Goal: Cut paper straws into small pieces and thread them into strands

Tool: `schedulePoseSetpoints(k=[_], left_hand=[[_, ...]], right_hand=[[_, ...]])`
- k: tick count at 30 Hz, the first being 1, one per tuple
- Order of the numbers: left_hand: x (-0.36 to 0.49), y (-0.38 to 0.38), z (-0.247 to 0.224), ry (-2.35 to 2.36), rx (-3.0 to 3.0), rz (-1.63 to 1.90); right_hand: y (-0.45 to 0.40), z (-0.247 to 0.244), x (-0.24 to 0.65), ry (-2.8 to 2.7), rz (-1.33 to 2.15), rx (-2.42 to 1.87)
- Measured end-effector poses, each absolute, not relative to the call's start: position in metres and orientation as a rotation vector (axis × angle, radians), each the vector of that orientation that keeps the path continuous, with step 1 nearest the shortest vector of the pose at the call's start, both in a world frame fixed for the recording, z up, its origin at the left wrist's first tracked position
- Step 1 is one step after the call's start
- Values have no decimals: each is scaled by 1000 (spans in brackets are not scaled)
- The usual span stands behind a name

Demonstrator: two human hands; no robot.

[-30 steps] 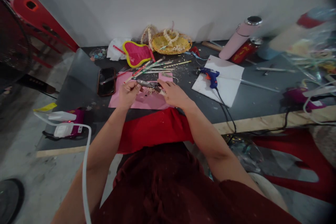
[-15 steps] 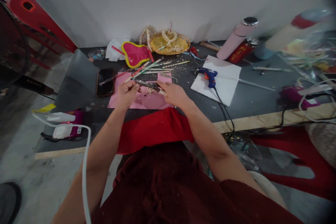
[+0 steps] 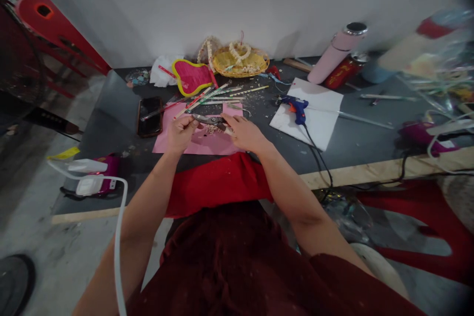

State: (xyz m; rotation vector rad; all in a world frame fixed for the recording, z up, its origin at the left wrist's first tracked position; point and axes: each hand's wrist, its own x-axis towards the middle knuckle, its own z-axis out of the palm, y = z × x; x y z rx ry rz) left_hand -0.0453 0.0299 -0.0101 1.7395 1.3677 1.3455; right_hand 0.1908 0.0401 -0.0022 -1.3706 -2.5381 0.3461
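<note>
My right hand (image 3: 244, 131) is wrapped round the handles of grey pruning shears (image 3: 209, 119), whose blades point left. My left hand (image 3: 180, 133) is closed in a pinch right at the blade tips; whatever its fingers hold is too small to make out. Both hands are over a pink sheet (image 3: 202, 147) on the dark table. Small pale cut bits (image 3: 213, 129) lie on the sheet under the shears. Just beyond the hands is a loose pile of thin patterned sticks (image 3: 213, 96), with crumbs scattered around it.
A blue glue gun (image 3: 297, 106) rests on a white board (image 3: 326, 123) at right, its cord hanging over the edge. A phone (image 3: 149, 117) lies left. Behind are a yellow basket (image 3: 218, 66), a pink-yellow shape (image 3: 190, 78), a pink flask (image 3: 335, 57) and a red can (image 3: 344, 71).
The view has shifted slightly. Both hands stay in nearly the same place, with the right hand still around the shears and the left still pinched at the blade tips.
</note>
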Motion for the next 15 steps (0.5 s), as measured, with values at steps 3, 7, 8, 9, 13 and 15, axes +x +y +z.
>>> schedulePoseSetpoints(k=[3, 7, 8, 9, 13, 15], left_hand=[[-47, 30, -10, 1330, 1743, 1323], [-49, 32, -12, 1241, 1717, 1314], [-49, 32, -12, 1223, 1706, 1313], [-49, 32, -12, 1208, 1694, 1311], [-50, 32, -14, 1178, 1653, 1295], [-50, 32, -15, 1171, 1639, 1298]], right_hand=[[41, -3, 192, -2539, 356, -1355], [41, -3, 193, -2546, 347, -1345], [42, -4, 193, -2546, 345, -1338], [42, -4, 193, -2545, 346, -1334], [44, -6, 193, -2543, 359, -1348], [43, -6, 192, -2535, 355, -1361]])
